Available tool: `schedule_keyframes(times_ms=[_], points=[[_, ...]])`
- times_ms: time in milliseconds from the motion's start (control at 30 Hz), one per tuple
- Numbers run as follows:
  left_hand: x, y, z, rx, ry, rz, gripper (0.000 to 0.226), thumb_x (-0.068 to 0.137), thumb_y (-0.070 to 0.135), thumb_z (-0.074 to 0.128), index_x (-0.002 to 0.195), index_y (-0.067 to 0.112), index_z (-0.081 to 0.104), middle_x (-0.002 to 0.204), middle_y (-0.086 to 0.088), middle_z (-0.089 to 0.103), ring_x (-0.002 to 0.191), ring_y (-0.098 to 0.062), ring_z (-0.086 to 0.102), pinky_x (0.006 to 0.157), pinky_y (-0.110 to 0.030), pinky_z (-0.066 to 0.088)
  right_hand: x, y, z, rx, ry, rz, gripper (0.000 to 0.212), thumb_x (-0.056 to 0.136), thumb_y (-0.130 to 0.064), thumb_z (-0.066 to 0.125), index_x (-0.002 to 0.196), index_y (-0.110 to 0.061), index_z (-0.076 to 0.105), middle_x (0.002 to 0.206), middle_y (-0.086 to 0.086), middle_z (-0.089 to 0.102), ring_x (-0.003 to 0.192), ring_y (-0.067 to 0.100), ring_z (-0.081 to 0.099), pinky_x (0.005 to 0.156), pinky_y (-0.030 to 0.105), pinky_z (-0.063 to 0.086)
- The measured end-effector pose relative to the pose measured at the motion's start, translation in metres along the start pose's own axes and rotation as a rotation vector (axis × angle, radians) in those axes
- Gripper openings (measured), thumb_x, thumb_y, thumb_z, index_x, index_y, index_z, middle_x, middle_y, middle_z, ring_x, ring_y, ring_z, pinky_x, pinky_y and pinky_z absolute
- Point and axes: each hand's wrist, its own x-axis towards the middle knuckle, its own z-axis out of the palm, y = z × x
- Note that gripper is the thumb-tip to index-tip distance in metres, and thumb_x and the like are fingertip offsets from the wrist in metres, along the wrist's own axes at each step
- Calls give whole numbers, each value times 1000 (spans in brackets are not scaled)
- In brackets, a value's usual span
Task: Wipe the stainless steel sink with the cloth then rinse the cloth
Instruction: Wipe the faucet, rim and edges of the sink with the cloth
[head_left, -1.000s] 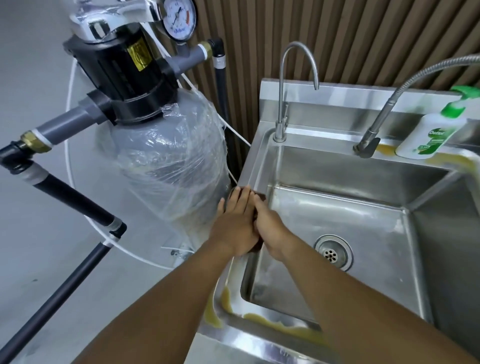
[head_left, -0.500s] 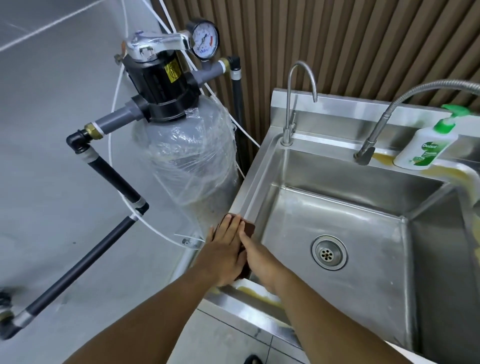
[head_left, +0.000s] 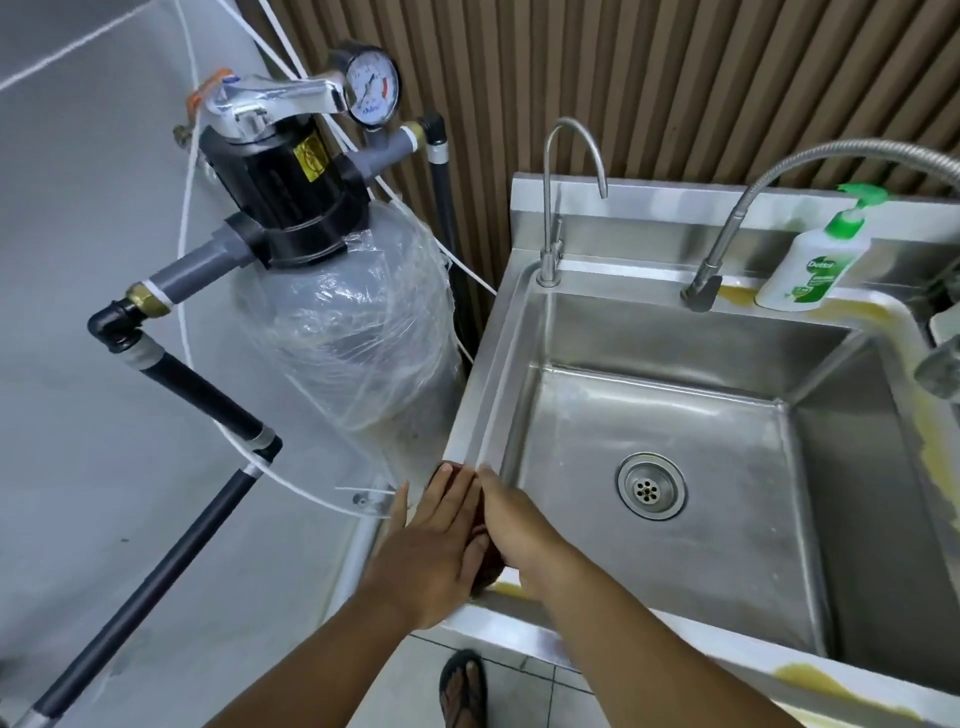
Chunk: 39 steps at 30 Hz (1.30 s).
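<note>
The stainless steel sink fills the right half of the view, its drain in the middle of the basin. A dark brown cloth lies on the sink's front left corner rim, mostly hidden under my hands. My left hand presses flat on it from the outer side. My right hand presses flat on it from the basin side. The two hands touch along their edges. Yellow stains mark the front rim and the right rim.
A plastic-wrapped filter tank with a black valve head and pressure gauge stands close left of the sink. A thin gooseneck tap, a flexible hose tap and a soap bottle are at the back rim. My sandalled foot shows below.
Both hands have slid the cloth along the left rim toward me, from mid-rim to the front left corner. The view has tilted up and back.
</note>
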Motion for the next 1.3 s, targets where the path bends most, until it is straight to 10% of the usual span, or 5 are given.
schedule_keyframes(times_ms=[367,533,1000,1167,1300], points=[[118,6,-28,144,36,124,72,99,42,17,158,14,-15,167,-2,-19,150,-16,-29,121,-51,-17,67,-34,-34,585,52,-56,69,102,-69,21,109,-27,74,106,-5,76,105,7,66,89,25,45],[179,1,-54,134,62,136,74,99,43,25,160,18,-8,168,0,-16,152,-14,-23,121,-52,-16,94,-63,-59,634,33,-179,80,100,-71,13,141,-20,59,135,5,66,123,18,60,94,32,46],[98,-9,-39,48,-15,105,70,103,51,15,160,18,-11,167,0,-22,149,-15,-31,121,-52,-16,46,-16,-26,156,39,-257,59,98,-74,22,123,-44,67,124,-6,72,122,16,63,114,43,43],[43,-23,-18,-21,-71,63,77,97,55,18,158,24,-18,162,1,-34,148,-15,-33,120,-51,-19,10,4,9,-330,52,-265,78,94,-76,23,162,-39,9,170,-8,6,138,21,44,117,45,39],[0,-19,-1,-43,-92,1,87,100,51,36,156,23,-24,159,2,-39,148,-15,-33,120,-51,-17,-15,26,28,-649,24,-278,76,102,-66,20,164,-29,-1,167,0,-28,158,21,-3,121,38,26]])
